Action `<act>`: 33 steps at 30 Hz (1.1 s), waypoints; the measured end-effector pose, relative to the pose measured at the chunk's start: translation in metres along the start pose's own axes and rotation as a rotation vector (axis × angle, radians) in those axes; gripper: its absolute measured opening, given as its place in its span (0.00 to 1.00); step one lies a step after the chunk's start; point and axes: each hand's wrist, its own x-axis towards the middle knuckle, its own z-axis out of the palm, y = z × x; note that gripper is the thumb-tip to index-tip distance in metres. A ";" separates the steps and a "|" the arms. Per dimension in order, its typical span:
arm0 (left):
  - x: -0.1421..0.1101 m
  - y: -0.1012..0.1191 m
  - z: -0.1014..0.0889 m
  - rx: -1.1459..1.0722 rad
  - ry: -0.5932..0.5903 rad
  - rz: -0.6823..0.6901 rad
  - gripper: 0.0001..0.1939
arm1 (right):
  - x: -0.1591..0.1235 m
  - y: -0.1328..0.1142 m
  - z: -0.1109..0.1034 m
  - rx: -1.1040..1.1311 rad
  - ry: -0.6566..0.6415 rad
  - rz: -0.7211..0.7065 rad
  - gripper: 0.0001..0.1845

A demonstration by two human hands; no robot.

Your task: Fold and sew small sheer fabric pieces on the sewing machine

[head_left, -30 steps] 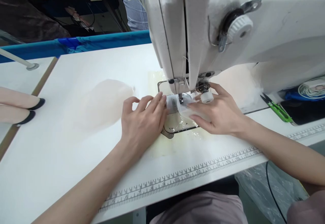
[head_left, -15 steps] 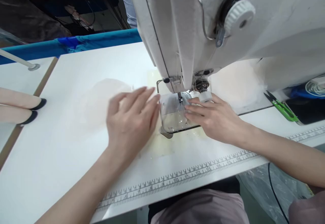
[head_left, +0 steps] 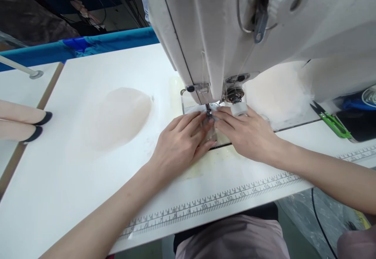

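Note:
My left hand [head_left: 182,143] and my right hand [head_left: 246,133] meet under the head of a white sewing machine [head_left: 235,28]. Their fingertips press a small, thin, see-through piece of fabric [head_left: 212,135] flat on the metal needle plate [head_left: 188,102], right at the needle [head_left: 209,112]. Both hands' fingers are stretched out and lie flat on the piece. Most of the piece is hidden under the fingers. A pale pink fabric pile [head_left: 117,116] lies on the table left of my left hand.
More pale fabric [head_left: 276,94] is heaped right of the needle, behind my right hand. Green thread snips [head_left: 331,122] lie at the right. A printed ruler [head_left: 223,198] runs along the white table's front edge. Another person's arms [head_left: 20,120] rest at the far left.
My left hand moved right from the table beside the plate to the needle, meeting the right hand. The camera leaned closer to the machine.

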 end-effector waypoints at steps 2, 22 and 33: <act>0.000 0.003 0.000 0.001 -0.007 0.000 0.23 | 0.001 0.001 0.002 -0.005 -0.039 0.011 0.19; 0.000 0.012 0.005 0.021 0.037 -0.050 0.26 | 0.003 0.001 0.002 -0.102 -0.088 0.038 0.20; -0.011 0.007 -0.002 -0.019 0.187 0.042 0.10 | 0.004 0.002 0.003 -0.108 0.091 -0.049 0.15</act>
